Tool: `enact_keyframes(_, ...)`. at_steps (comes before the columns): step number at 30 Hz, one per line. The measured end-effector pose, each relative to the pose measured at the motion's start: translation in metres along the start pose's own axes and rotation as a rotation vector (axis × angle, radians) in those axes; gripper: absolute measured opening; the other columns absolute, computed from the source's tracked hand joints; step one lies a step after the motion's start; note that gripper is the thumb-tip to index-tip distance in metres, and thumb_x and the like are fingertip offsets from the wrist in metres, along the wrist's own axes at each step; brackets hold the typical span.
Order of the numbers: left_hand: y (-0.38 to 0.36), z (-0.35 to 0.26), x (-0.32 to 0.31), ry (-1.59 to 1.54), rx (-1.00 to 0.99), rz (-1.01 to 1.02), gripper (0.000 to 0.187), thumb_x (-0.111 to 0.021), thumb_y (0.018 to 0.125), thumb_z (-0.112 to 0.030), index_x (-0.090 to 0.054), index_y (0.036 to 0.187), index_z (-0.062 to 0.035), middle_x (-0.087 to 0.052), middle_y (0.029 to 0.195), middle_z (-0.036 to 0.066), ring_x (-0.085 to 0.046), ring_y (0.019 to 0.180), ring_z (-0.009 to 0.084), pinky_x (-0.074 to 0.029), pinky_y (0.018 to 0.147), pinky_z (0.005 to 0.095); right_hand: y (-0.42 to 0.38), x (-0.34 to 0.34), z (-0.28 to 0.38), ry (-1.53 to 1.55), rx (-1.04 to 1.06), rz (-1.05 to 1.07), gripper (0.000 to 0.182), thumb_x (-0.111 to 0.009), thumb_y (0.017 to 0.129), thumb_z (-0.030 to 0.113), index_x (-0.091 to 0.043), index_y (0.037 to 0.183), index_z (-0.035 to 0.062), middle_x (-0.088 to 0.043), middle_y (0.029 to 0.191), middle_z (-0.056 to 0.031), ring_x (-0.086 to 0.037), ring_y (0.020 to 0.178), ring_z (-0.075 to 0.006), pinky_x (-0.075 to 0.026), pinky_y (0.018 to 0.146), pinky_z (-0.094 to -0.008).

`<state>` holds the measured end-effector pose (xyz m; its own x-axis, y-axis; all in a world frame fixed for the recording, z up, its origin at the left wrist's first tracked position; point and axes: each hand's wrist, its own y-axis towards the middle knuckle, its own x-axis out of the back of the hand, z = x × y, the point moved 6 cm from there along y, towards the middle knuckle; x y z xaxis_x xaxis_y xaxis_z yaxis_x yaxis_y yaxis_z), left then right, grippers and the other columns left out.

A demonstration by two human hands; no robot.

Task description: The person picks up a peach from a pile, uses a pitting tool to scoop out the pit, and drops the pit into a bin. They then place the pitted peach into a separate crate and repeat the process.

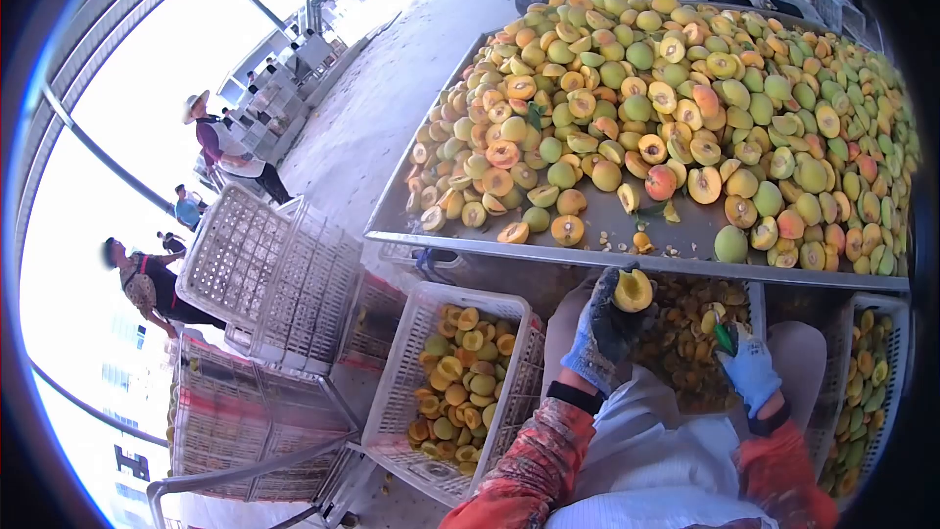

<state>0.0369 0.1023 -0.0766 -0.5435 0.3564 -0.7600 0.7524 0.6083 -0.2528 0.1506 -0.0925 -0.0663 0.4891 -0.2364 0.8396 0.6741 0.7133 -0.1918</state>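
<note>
My left hand (605, 326), in a blue knit glove with dark, stained fingers, holds a yellow peach half (633, 291) with its cut face up, just below the table's front edge. My right hand (749, 364), in a light blue glove, is closed around a small green-handled tool (724, 337); its working end is too small to make out. Between my knees stands a crate holding many dark, brownish pieces (682, 318), partly hidden by my hands. Above both hands, a heap of whole and halved peaches (676, 98) covers much of the metal table (470, 237).
At my left is a white plastic crate (394, 372) of peach halves, with stacked crates (274, 269) and a metal rail (245, 475) beyond. Another crate (893, 309) of fruit stands at my right. People sit across the table; others stand at far left.
</note>
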Motion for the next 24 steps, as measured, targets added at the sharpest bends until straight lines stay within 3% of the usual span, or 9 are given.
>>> enact_keyframes(2, -0.008, -0.017, -0.019, -0.327, 0.274, -0.008, 0.037, -0.045, 0.092, -0.039, -0.050, 0.118, -0.0121, -0.060, 0.099, 0.007, -0.061, 0.086, 0.0226, -0.054, 0.069, 0.0334, -0.004, 0.004, -0.004, 0.699, 0.013, -0.004, 0.046, -0.067, 0.075, 0.016, -0.051, 0.115, 0.0011, -0.059, 0.102, -0.0217, -0.056, 0.093, -0.0367, -0.046, 0.077, -0.0406)
enact_keyframes(4, -0.007, -0.020, -0.018, -0.284, 0.277, 0.156, 0.042, -0.042, 0.092, -0.042, -0.049, 0.119, -0.0107, -0.060, 0.101, 0.009, -0.060, 0.090, 0.0247, -0.053, 0.071, 0.0363, -0.008, 0.017, 0.006, 0.218, 0.211, -0.349, 0.034, -0.064, 0.077, 0.020, -0.057, 0.107, 0.0073, -0.061, 0.086, -0.0178, -0.060, 0.076, -0.0349, -0.048, 0.066, -0.0425)
enact_keyframes(5, -0.004, -0.017, -0.022, -0.264, 0.261, 0.253, 0.044, -0.040, 0.092, -0.043, -0.049, 0.120, -0.0100, -0.060, 0.102, 0.009, -0.060, 0.091, 0.0257, -0.053, 0.072, 0.0377, -0.003, 0.013, 0.007, 0.137, -0.004, -0.043, 0.046, -0.068, 0.074, 0.018, -0.051, 0.113, 0.0010, -0.059, 0.096, -0.0220, -0.058, 0.085, -0.0371, -0.047, 0.073, -0.0396)
enact_keyframes(11, -0.021, 0.010, -0.044, 0.147, 0.192, -0.031, 0.050, -0.052, 0.086, -0.038, -0.046, 0.124, -0.0059, -0.058, 0.106, 0.013, -0.059, 0.094, 0.0287, -0.053, 0.077, 0.0435, -0.016, 0.028, 0.018, 0.600, 0.098, -0.210, 0.033, -0.065, 0.076, 0.017, -0.054, 0.104, 0.0028, -0.062, 0.088, -0.0193, -0.060, 0.082, -0.0356, -0.047, 0.073, -0.0397)
enact_keyframes(15, -0.024, 0.042, -0.048, 0.403, 0.390, 0.174, 0.047, -0.061, 0.082, -0.026, -0.047, 0.122, -0.0035, -0.057, 0.108, 0.012, -0.061, 0.089, 0.0241, -0.056, 0.070, 0.0402, -0.015, 0.022, 0.030, 0.647, 0.152, -0.125, 0.037, -0.065, 0.076, 0.017, -0.052, 0.108, 0.0019, -0.062, 0.088, -0.0200, -0.060, 0.082, -0.0355, -0.048, 0.072, -0.0393)
enact_keyframes(17, -0.020, 0.048, -0.044, 0.358, 0.414, 0.134, 0.046, -0.061, 0.082, -0.025, -0.049, 0.120, -0.0014, -0.058, 0.104, 0.012, -0.062, 0.089, 0.0235, -0.056, 0.069, 0.0396, -0.015, 0.006, 0.024, 0.582, 0.133, -0.125, 0.040, -0.064, 0.076, 0.018, -0.051, 0.111, 0.0020, -0.062, 0.086, -0.0196, -0.061, 0.081, -0.0334, -0.049, 0.071, -0.0393)
enact_keyframes(19, -0.019, 0.043, -0.045, 0.441, 0.380, 0.151, 0.043, -0.060, 0.082, -0.024, -0.052, 0.116, 0.0006, -0.060, 0.099, 0.012, -0.062, 0.085, 0.0241, -0.057, 0.066, 0.0387, -0.022, 0.011, 0.033, 0.111, 0.187, -0.192, 0.051, -0.065, 0.077, 0.022, -0.047, 0.121, 0.0027, -0.061, 0.094, -0.0158, -0.063, 0.076, -0.0288, -0.049, 0.069, -0.0395)
enact_keyframes(22, -0.020, 0.039, -0.049, 0.658, 0.324, 0.334, 0.038, -0.059, 0.084, -0.024, -0.054, 0.112, 0.0012, -0.060, 0.098, 0.012, -0.063, 0.083, 0.0249, -0.057, 0.064, 0.0390, -0.019, 0.004, 0.031, -0.311, 0.092, -0.079, 0.054, -0.063, 0.077, 0.025, -0.046, 0.123, 0.0027, -0.061, 0.095, -0.0168, -0.063, 0.079, -0.0323, -0.049, 0.067, -0.0404)
enact_keyframes(24, -0.022, 0.042, -0.047, 0.545, 0.308, 0.267, 0.038, -0.056, 0.086, -0.025, -0.053, 0.113, 0.0011, -0.060, 0.098, 0.013, -0.064, 0.082, 0.0254, -0.057, 0.063, 0.0396, -0.015, 0.004, 0.029, -0.260, 0.114, -0.141, 0.052, -0.064, 0.077, 0.025, -0.047, 0.121, 0.0024, -0.061, 0.095, -0.0169, -0.063, 0.078, -0.0319, -0.049, 0.067, -0.0393)
